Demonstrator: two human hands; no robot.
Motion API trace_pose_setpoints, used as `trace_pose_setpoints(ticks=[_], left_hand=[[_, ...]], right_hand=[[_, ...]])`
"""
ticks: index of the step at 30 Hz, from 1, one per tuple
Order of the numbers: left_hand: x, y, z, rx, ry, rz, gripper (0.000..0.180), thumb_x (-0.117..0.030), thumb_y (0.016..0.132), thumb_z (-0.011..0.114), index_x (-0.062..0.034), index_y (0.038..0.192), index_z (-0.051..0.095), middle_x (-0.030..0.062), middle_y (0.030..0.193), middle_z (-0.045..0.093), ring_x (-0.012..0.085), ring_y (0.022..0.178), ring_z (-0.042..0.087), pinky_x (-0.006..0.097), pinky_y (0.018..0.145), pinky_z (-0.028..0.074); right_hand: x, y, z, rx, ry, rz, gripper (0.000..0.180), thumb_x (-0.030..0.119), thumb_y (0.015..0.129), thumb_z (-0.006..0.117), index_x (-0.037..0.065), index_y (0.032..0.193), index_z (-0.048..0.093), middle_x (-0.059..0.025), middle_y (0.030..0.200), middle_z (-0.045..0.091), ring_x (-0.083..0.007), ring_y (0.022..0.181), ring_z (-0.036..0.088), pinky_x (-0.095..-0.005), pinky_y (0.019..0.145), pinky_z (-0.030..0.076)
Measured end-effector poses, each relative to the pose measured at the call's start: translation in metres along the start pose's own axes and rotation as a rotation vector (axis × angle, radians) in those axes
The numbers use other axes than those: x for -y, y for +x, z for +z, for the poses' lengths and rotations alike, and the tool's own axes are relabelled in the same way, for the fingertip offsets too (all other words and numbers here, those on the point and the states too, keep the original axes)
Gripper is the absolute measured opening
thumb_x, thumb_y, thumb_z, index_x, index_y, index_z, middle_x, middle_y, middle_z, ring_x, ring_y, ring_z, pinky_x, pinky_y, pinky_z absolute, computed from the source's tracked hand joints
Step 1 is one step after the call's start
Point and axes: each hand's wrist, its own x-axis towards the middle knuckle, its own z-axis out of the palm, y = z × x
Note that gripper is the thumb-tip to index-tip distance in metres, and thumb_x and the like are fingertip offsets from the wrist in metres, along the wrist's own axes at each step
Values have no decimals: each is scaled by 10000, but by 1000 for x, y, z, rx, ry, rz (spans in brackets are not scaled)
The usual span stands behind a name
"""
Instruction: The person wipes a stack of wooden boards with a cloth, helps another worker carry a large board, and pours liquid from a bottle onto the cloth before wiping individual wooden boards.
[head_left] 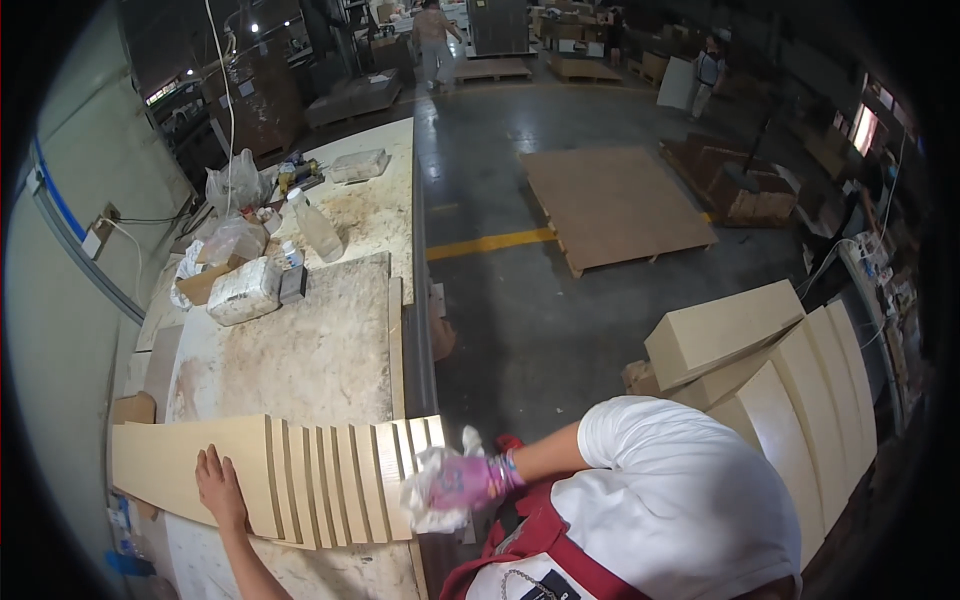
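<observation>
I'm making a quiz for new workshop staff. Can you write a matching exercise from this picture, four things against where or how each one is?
Things:
1. left hand
2. right hand
3. clear plastic bottle
4. flat wooden pallet

Places or states:
A. lying on the concrete floor
B. pressed flat on the fanned beige boards
C. pink-gloved, gripping a white rag
D. at the far end of the workbench

Pairs: 1-B, 2-C, 3-D, 4-A

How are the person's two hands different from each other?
The left hand is bare, while the right hand wears a pink glove. The left hand lies flat and open on the wooden boards; the right hand is closed around a crumpled white cloth. The left hand rests on top of the boards, and the right hand is at their right-hand end. Both are at the same fanned row of boards on the workbench.
</observation>
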Motion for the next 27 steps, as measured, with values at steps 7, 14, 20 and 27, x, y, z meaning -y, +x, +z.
trace_pose_setpoints(ticks=[7, 14, 20, 27], left_hand=[[29, 12, 22, -8, -31, 42, 432, -309, 935, 397, -111, 1317, 424, 127, 1381, 357, 294, 1262, 339, 385, 1028, 282], [12, 13, 11, 5, -55, 50, 445, -325, 941, 378, -110, 1328, 412, 130, 1382, 355, 300, 1261, 338, 390, 1026, 280], [19, 13, 12, 16, -34, 33, 452, -335, 943, 368, -110, 1335, 401, 135, 1381, 354, 304, 1260, 336, 389, 1028, 274], [9, 5, 3, -23, -108, 64, 424, -269, 944, 374, -47, 1300, 431, 173, 1352, 378, 328, 1239, 358, 390, 1015, 300]], right_hand=[[63, 56, -150, -225, -1254, 156, 329, 302, 795, 585, 38, 992, 574, -193, 964, 602, -336, 853, 599, -413, 714, 485], [146, 35, -79, -426, -468, 498, 247, 97, 838, 573, 61, 1076, 625, -99, 1135, 612, -193, 1073, 567, -283, 928, 419], [133, 33, -97, -659, 93, 481, 325, 33, 846, 555, 5, 1170, 560, -59, 1188, 582, -125, 1077, 540, -253, 947, 390], [94, 60, -136, -799, 172, 395, 334, 159, 834, 634, 11, 1129, 583, -32, 1033, 631, -94, 892, 588, -234, 794, 467]])
